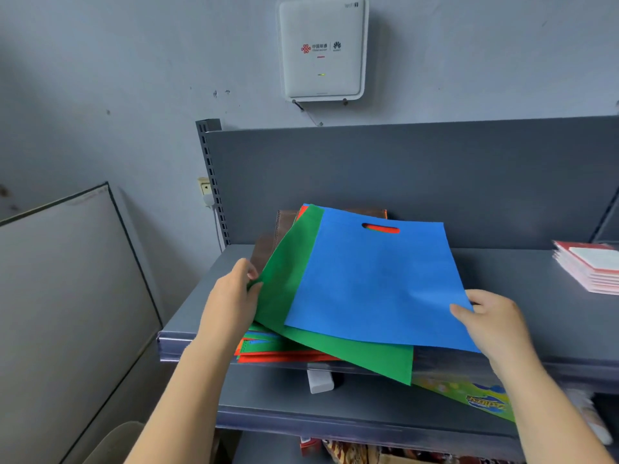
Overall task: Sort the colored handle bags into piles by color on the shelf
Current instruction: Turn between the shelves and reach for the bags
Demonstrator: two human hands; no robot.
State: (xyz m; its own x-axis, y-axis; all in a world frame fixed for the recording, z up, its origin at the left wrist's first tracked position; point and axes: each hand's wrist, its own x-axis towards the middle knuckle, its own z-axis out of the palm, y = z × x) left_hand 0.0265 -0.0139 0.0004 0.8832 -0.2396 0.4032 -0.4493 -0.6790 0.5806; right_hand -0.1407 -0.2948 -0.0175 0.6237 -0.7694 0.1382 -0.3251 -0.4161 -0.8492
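Observation:
A blue handle bag (pixel 378 283) lies on top of a mixed stack on the grey shelf (pixel 522 289). My right hand (pixel 492 323) pinches its lower right corner, thumb on top. Under it a green bag (pixel 288 269) sticks out to the left and past the shelf's front edge. My left hand (pixel 234 296) pinches the green bag's left edge. Red, green and blue bags (pixel 268 349) show at the stack's bottom front. Brown bags (pixel 284 222) peek out behind.
A pile of red and white booklets (pixel 593 266) sits at the shelf's right end. The shelf's grey back panel (pixel 402 175) rises behind the stack. A lower shelf (pixel 268 403) holds a white object (pixel 320 381) and a colourful package (pixel 475 396). A framed panel (pixel 73 296) leans at the left.

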